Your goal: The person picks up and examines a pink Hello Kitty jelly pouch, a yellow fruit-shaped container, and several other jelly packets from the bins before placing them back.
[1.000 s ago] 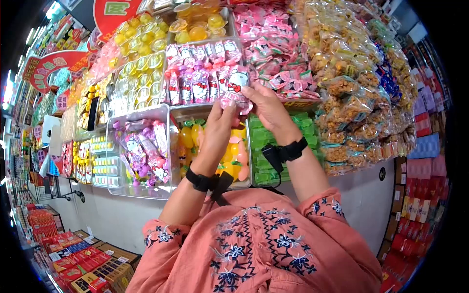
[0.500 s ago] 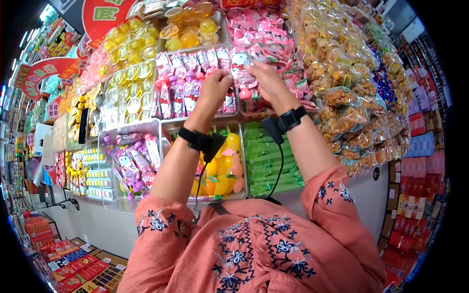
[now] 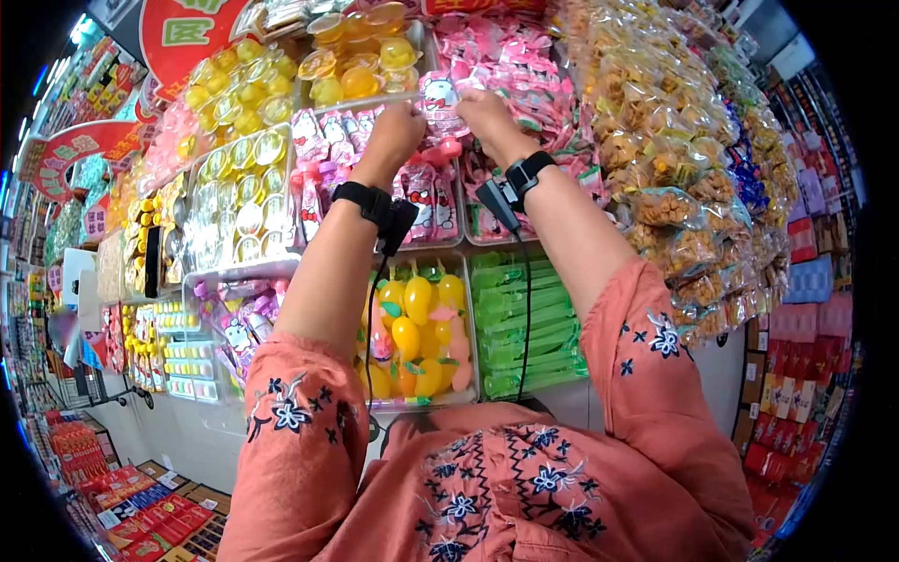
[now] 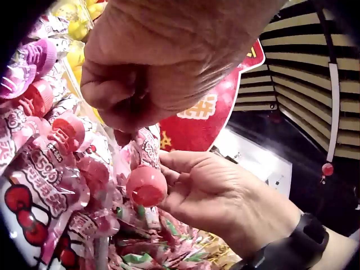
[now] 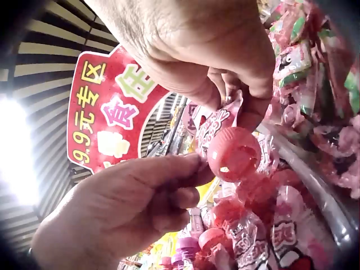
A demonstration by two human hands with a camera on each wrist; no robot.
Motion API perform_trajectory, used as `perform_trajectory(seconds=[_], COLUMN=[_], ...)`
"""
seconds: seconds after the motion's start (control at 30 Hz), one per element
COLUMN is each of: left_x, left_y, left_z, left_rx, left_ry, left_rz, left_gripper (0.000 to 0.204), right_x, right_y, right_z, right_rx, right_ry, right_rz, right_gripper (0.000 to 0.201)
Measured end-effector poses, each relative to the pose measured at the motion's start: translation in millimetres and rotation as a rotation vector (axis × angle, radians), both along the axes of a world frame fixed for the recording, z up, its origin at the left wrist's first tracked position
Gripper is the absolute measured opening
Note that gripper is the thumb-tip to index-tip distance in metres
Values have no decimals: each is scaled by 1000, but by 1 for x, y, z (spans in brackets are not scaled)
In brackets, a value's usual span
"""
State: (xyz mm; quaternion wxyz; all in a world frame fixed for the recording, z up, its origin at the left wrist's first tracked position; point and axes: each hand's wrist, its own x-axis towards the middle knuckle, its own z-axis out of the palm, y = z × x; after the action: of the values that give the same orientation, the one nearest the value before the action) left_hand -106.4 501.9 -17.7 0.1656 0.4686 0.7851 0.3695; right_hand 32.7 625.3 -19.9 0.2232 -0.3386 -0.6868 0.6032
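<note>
Below your wrists lie shiny pink pouches with purple and red caps (image 3: 423,208); a little farther out, your left hand (image 3: 395,134) and right hand (image 3: 489,118) pinch 1 pink-and-white printed plastic pouch (image 3: 438,98) between them, its round red cap (image 3: 451,147) towards you. It should be light, its film soft and slippery, so hold the side edges gently; the cap, probably stiff, looks the firmest grip. Beyond sit clear cups of yellow jelly (image 3: 361,82).

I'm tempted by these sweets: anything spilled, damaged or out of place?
Nothing stands out: the pink pouch in the person's fingers has its cap on, with no visible leak, and the mango-shaped packs sit inside their tray.
</note>
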Motion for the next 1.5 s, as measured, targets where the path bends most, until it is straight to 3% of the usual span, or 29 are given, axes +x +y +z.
perform_trajectory(seconds=[0.1, 0.2, 0.3, 0.4, 0.47, 0.6, 0.8, 0.9, 1.07, 1.2, 1.23, 1.33, 1.37, 1.4, 1.5], left_x=[-7, -5, -3, 1, -1, -3, 0, 1, 6, -8, -4, 5, 13, 20, 59], left_y=[7, 11, 10, 11, 9, 10, 5, 8, 10, 14, 8, -7, -16, -26, -65], left_z=[-3, -14, -18, -17, -17, -10, -6, -9, -15, -27, -14, 27, 35, 44, 94], left_rx=[-100, -24, -96, -112, -98, -122, -122, -178, -133, -89, -17, -51, 53, 95, 149], left_ry=[93, 148, 286, 303, 316, 295, 247, 258, 424, 272, 350, 245, 263, 227, 123], left_rz=[24, 116, 140, 181, 131, 44, -17, -27, 21, 16, 15, 21, 68, 63, 16], left_gripper=[28, 23, 23, 24, 24, 26, 36, 35, 29, 32, 33, 39, 37, 38, 41], right_x=[-10, -17, -15, -13, -19, -15, -21, -12, -6, 2, 8, 17, 21, 32, 48], right_y=[0, 9, 9, 2, 11, 5, 5, 1, 1, -2, -5, -2, 1, -17, -43], right_z=[-14, -21, -20, -22, -44, -37, -43, -38, -38, -38, -28, -33, -37, -12, 6], right_rx=[58, 61, 312, 430, 394, 276, 401, 436, 350, 219, 125, 155, 218, 65, -29], right_ry=[154, 30, -140, -153, -68, 66, -48, -217, -210, -149, -189, -128, -98, -51, 132], right_rz=[-81, -26, 18, -46, -86, -59, -92, -109, -63, -83, -60, -86, -83, -93, -118], right_gripper=[17, 27, 32, 34, 38, 41, 40, 39, 36, 32, 25, 26, 26, 26, 25])
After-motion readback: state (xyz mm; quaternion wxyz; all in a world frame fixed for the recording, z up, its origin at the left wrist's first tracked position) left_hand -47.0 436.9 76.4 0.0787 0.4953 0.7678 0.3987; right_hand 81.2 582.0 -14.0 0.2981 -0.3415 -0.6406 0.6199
